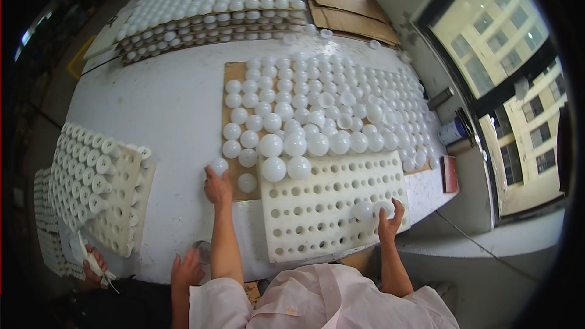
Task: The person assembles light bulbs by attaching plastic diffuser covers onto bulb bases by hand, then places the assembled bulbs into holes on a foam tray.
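Observation:
My left hand (218,187) is closed around a white bulb cover (220,165) at the left edge of the brown cardboard sheet (234,173). My right hand (389,224) curls its fingers round another white cover near the right side of the white foam board (298,222); a second cover (363,210) sits just left of it. The board has rows of large and small holes. Several round covers (274,169) stand along its far edge. Many more covers (283,111) crowd the cardboard beyond, a few lying tipped with their openings showing.
Stacked layers of covers (213,0) stand at the far left, beside flat cardboard (347,3). At left, a co-worker's hands (187,269) are near a foam board (116,225) of white bulb bases (85,164). A can (451,131) and red box (450,174) line the window side.

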### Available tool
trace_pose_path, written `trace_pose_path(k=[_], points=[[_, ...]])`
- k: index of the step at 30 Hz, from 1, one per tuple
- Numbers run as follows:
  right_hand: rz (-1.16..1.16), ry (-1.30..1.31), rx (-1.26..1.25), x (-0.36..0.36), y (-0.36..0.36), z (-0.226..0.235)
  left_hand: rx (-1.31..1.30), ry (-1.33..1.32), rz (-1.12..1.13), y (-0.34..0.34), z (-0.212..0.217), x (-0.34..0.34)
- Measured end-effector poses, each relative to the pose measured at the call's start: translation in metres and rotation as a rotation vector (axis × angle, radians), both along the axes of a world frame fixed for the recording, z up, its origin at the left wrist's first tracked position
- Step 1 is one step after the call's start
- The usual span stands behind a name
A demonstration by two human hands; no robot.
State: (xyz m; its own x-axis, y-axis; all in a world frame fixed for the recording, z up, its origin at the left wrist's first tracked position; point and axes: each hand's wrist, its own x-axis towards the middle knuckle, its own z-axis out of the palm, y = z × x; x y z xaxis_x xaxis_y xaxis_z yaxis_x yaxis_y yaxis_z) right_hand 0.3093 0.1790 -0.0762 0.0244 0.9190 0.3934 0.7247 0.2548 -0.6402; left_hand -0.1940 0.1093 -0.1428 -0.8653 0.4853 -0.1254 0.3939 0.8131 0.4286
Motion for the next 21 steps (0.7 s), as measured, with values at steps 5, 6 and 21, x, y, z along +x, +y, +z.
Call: trace_pose_path(k=[5, 6, 21], points=[[0.109, -0.035, -0.048, 0.004, 0.003, 0.015, 0.455, -0.046, 0.030, -0.041, 0.071, 0.059], [0.111, -0.056, -0.037, 0.010, 0.004, 0.019, 0.546, -0.083, 0.029, -0.049, 0.090, 0.085], [0.000, 0.153, 0.031, 0.121, 0.064, -0.028, 0.300, -0.008, -0.804, 0.026, 0.064, 0.319]])
